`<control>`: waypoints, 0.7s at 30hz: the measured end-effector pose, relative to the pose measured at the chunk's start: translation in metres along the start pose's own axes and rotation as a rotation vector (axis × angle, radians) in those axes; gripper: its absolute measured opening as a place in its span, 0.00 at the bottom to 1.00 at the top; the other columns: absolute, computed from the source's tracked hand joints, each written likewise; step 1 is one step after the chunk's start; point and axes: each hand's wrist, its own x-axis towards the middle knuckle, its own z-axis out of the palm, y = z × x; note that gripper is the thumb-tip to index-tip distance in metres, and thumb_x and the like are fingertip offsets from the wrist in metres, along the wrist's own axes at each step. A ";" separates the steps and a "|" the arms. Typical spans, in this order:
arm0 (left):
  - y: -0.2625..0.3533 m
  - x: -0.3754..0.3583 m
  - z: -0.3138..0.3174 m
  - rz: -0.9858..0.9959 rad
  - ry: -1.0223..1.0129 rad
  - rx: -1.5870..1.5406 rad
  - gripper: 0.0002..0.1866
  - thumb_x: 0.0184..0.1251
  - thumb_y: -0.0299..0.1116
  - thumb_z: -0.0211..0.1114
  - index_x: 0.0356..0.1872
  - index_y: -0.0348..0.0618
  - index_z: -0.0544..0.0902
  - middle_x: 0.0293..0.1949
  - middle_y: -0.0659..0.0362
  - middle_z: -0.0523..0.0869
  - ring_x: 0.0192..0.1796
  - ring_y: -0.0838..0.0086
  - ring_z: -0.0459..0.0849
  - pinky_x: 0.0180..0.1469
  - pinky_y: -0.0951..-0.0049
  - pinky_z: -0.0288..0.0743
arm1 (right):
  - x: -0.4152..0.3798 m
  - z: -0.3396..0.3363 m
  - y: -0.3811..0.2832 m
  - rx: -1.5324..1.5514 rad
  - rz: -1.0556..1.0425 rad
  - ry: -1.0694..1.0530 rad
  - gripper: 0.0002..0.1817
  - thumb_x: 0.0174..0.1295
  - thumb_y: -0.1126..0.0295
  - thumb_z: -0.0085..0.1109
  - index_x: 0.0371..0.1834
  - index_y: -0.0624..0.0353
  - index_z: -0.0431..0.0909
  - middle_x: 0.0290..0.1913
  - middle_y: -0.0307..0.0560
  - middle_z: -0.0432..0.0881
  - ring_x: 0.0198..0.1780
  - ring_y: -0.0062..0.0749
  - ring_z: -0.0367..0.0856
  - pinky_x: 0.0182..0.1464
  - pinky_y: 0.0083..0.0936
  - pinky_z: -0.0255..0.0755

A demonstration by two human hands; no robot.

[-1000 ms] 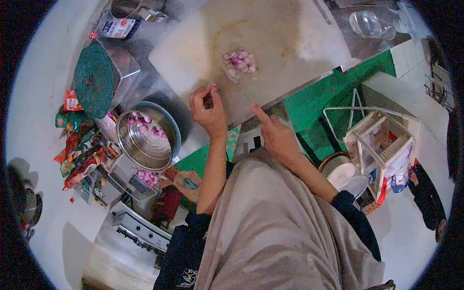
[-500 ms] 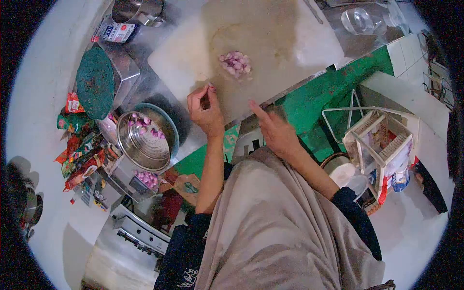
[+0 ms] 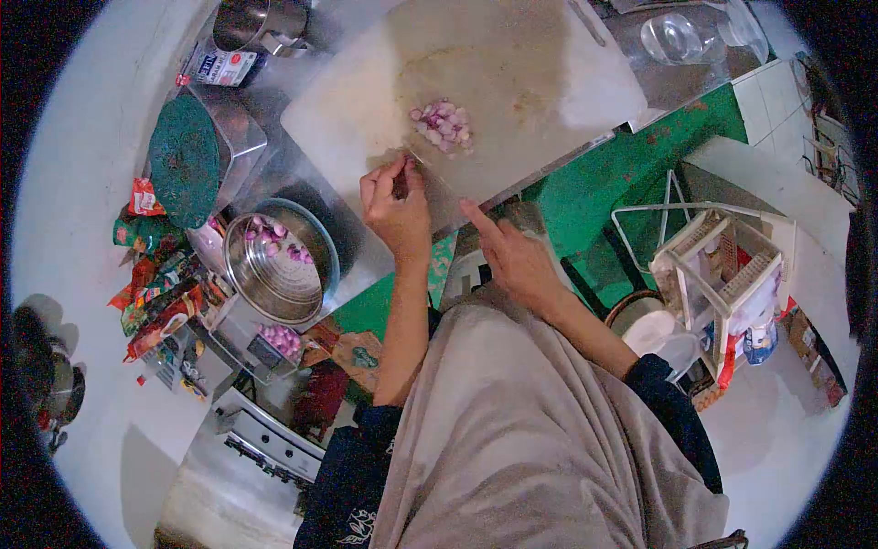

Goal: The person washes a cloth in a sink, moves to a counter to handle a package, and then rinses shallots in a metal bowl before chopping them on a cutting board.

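Observation:
On the white cutting board point(image 3: 338, 101) lies a small heap of peeled, purple-white shallots point(image 3: 443, 124). My left hand point(image 3: 399, 206) is at the board's near edge, thumb and fingers pinched on a small shallot point(image 3: 410, 161) that is mostly hidden. To its right, my right hand point(image 3: 521, 263) has its index finger stretched along what looks like the grey blade of a knife point(image 3: 441, 194), pointing toward my left fingertips. The other fingers curl inward, and the handle is hidden beneath them.
A steel strainer pot point(image 3: 274, 265) with some shallots stands at left, above a clear container of more shallots point(image 3: 279, 341). Food packets point(image 3: 165, 316) lie farther left. A glass jar point(image 3: 677, 38) is at upper right; a white rack point(image 3: 718, 265) stands at right.
My left hand has shifted slightly up and right. My right hand has moved a little left and down, and its blur has lessened. The shallot heap looks much the same.

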 end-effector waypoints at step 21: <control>-0.002 0.000 0.001 -0.081 -0.066 0.044 0.06 0.52 0.23 0.68 0.33 0.40 0.84 0.34 0.56 0.83 0.36 0.65 0.83 0.40 0.70 0.78 | -0.001 0.006 0.002 -0.046 -0.043 -0.085 0.38 0.62 0.74 0.48 0.75 0.43 0.44 0.35 0.56 0.74 0.29 0.56 0.76 0.29 0.47 0.74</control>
